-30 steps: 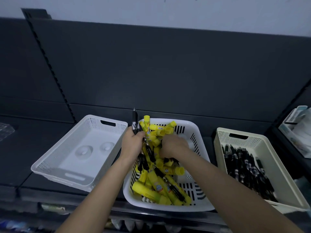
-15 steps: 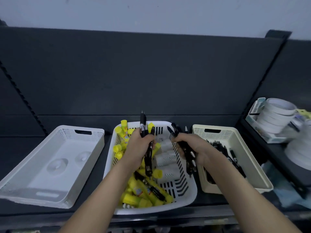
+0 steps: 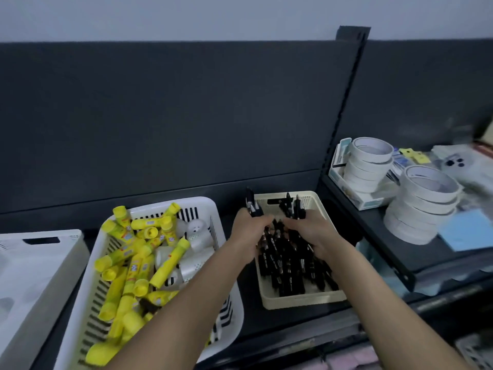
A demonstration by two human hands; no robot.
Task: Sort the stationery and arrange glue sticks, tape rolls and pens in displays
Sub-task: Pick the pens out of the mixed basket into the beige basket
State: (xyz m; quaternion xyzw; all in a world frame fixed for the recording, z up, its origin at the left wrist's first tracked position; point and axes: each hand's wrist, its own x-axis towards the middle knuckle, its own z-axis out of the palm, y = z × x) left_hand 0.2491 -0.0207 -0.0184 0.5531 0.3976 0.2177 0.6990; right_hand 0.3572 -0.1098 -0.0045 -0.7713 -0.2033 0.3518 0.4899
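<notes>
Moved: both hands have left the white slotted basket (image 3: 202,206) and now sit over the beige basket (image 3: 301,300), lower centre-right of the frame.
Left grip: your left hand (image 3: 248,231) has its fingers curled round a bundle of black pens (image 3: 252,205); the pen ends stand up past the knuckles.
Right grip: your right hand (image 3: 310,231) is curled round more black pens, their ends pointing to the far rim.
Hand spacing: knuckles nearly meeting above the basket's far half.
Pen stock (image 3: 288,271): a dark pile in the beige basket, under and in front of both hands.
Glue sticks (image 3: 133,263): yellow, heaped in the white slotted basket, lower centre-left.
Tape rolls (image 3: 197,236): pale, among the glue sticks in the same basket.
Empty white basket (image 3: 40,263): at the lower left edge.
Tape stacks (image 3: 424,204): two white columns on the side shelf (image 3: 373,236), right of the frame.
</notes>
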